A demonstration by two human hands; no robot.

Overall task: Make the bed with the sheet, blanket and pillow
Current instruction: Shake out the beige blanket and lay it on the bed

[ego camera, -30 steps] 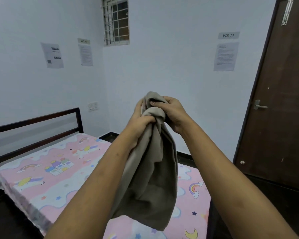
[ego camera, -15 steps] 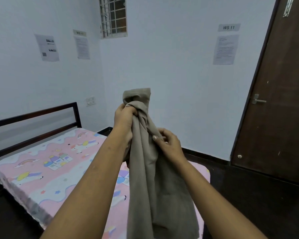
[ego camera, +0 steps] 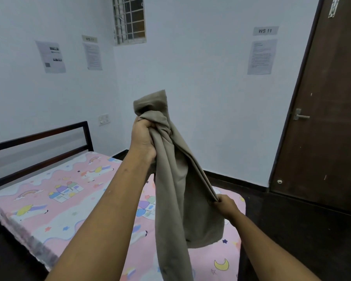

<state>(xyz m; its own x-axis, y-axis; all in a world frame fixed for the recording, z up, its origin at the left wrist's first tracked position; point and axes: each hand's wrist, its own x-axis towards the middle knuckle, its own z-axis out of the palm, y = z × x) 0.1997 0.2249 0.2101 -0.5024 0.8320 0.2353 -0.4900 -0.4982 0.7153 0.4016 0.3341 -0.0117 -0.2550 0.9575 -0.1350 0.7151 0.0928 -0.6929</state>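
While bunched, soft taupe blanket (ego camera: 176, 189).

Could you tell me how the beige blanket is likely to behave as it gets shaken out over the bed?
The blanket looks floppy: it hangs in loose folds from the left hand. It seems fairly light, since one bunched fistful carries most of it. It will probably open unevenly, as the right hand pinches only one edge.

Brown door (ego camera: 322, 110) right — barred window (ego camera: 129, 19), wall papers (ego camera: 261, 56).
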